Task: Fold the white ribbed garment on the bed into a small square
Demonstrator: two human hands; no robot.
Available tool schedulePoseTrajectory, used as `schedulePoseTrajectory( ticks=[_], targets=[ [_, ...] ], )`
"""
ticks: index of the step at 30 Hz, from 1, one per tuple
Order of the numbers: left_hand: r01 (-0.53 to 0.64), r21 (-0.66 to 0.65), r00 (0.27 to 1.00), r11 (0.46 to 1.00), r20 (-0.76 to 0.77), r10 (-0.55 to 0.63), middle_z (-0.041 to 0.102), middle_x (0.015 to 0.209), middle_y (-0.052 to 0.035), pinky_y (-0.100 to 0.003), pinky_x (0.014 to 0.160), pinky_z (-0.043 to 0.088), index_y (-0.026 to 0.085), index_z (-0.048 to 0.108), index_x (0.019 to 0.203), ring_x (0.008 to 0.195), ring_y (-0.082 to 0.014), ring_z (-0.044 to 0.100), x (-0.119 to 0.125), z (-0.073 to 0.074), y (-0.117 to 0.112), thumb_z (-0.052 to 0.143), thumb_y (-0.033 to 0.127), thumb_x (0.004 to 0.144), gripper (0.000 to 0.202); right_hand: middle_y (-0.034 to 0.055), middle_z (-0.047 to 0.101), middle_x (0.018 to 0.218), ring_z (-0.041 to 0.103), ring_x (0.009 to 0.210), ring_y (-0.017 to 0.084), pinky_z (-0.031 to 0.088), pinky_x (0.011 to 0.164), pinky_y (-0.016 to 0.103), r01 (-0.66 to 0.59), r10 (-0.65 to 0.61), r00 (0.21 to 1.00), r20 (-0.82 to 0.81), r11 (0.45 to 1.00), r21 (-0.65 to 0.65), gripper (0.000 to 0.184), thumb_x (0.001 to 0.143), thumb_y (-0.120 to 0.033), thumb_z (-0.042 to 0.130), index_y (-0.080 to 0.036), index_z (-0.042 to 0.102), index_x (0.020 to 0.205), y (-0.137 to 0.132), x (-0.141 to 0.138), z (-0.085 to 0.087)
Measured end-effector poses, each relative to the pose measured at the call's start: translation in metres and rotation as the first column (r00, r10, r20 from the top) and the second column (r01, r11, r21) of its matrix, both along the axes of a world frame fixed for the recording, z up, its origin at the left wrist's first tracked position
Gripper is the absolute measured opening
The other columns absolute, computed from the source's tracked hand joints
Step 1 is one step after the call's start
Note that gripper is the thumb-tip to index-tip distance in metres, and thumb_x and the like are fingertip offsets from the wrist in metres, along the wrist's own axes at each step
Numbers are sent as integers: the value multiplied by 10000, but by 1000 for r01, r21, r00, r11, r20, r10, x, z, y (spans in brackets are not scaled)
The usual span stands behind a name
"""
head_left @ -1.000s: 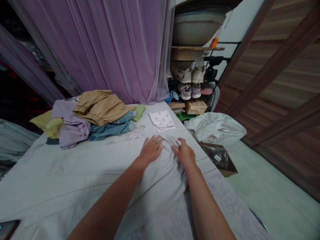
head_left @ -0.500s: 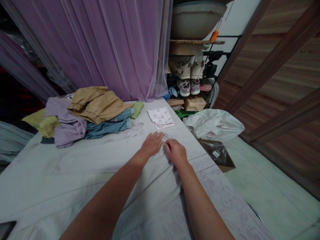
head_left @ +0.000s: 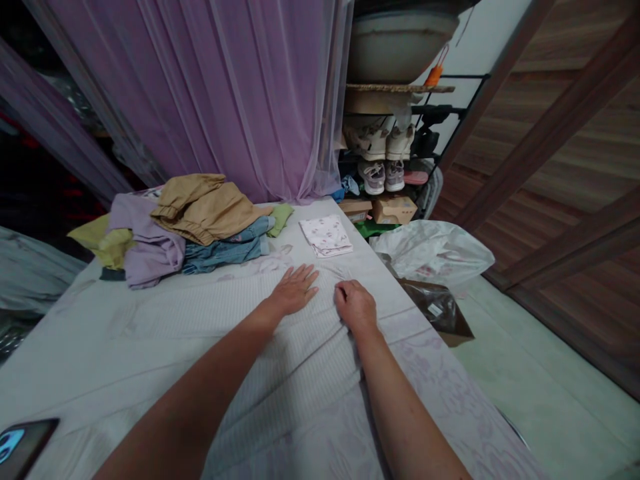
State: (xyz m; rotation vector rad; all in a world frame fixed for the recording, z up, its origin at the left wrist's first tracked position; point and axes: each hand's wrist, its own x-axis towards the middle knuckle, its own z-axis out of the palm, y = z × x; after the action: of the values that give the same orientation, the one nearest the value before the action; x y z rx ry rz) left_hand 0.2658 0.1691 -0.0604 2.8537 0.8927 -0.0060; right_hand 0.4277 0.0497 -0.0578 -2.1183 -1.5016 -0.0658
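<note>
A pale ribbed garment [head_left: 210, 313] lies spread flat across the bed [head_left: 450, 393]. My left hand [head_left: 294, 292] rests on it palm down, fingers stretched out and slightly apart. My right hand [head_left: 356, 305] sits just to the right, fingers curled and pinching a gathered fold of the same cloth. Wrinkles run from that pinch toward me. A small folded white printed cloth [head_left: 327, 236] lies beyond both hands near the bed's far edge.
A heap of clothes [head_left: 185, 230] in tan, lilac, denim and yellow-green sits at the far left. A purple curtain [head_left: 210, 93] hangs behind. A shoe rack [head_left: 387, 160], boxes and a white plastic bag [head_left: 433, 252] stand right of the bed. A phone [head_left: 23, 445] lies at bottom left.
My right hand has drawn back toward me and closed on the cloth, gathering it. The left hand has stayed flat, sliding slightly left.
</note>
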Motion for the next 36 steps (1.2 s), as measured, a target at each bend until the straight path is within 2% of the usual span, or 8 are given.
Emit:
schedulePoseTrajectory(
  ticks=[5,11,16,21,25,28,32,36],
  targets=[
    [-21,80,1000,997,-18,23,277,1616,-50,-454,1211,110,289,296,1533,1492,-221,223,-96,-6,-10,220,523,1004,583,46,675,879,585,770,162,398,717,257,6,-6,1000,21,1000,9,215,881,-195,502,-208,716,890,0,-1,-2],
    [-291,107,954,951,-45,296,288,1608,-59,-502,1189,198,270,339,1519,1484,-254,247,-183,1,1,268,484,995,571,60,685,903,602,793,173,420,734,266,-1,0,998,66,1000,4,233,882,-199,494,-195,723,924,1,-1,-5],
    [-473,174,875,864,-23,484,357,1576,-80,-506,1164,261,245,414,1480,1453,-266,322,-228,7,8,311,420,985,535,62,699,939,636,858,185,467,787,279,-88,88,996,31,996,-12,226,872,-218,503,-205,720,933,-4,4,-6],
    [-641,218,753,736,-8,658,334,1584,-123,-485,1156,284,178,391,1493,1456,-286,309,-281,7,0,306,407,982,567,86,689,1119,633,1021,217,491,906,344,-180,174,983,54,974,139,285,869,-277,498,-218,701,1060,-30,-6,-24],
    [-760,161,632,630,-47,774,311,1600,-80,-565,1150,260,251,376,1500,1470,-300,272,-318,10,-2,301,463,973,573,102,692,1144,611,1093,245,477,966,413,-252,238,965,109,957,146,293,888,-306,477,-215,715,1034,-49,-19,-40],
    [-849,112,521,517,2,854,347,1579,-125,-507,1124,333,201,413,1478,1438,-295,342,-337,15,3,309,461,960,589,108,696,1140,614,1082,249,485,957,425,-242,223,967,120,955,171,309,894,-329,466,-208,723,1016,-53,-22,-44],
    [-917,100,392,385,61,918,542,1402,-226,-459,1004,455,88,547,1346,1286,-332,523,-356,23,12,309,467,938,605,110,708,1113,624,1056,253,487,955,430,-223,199,971,133,954,201,321,892,-337,454,-202,730,984,-52,-24,-44],
    [-936,41,351,349,69,934,641,1278,-190,-467,919,495,162,655,1183,1186,-363,589,-364,31,24,461,547,847,546,110,712,1102,625,1055,258,483,959,439,-206,182,974,135,959,195,315,890,-327,450,-209,731,972,-53,-28,-41]
  ],
)
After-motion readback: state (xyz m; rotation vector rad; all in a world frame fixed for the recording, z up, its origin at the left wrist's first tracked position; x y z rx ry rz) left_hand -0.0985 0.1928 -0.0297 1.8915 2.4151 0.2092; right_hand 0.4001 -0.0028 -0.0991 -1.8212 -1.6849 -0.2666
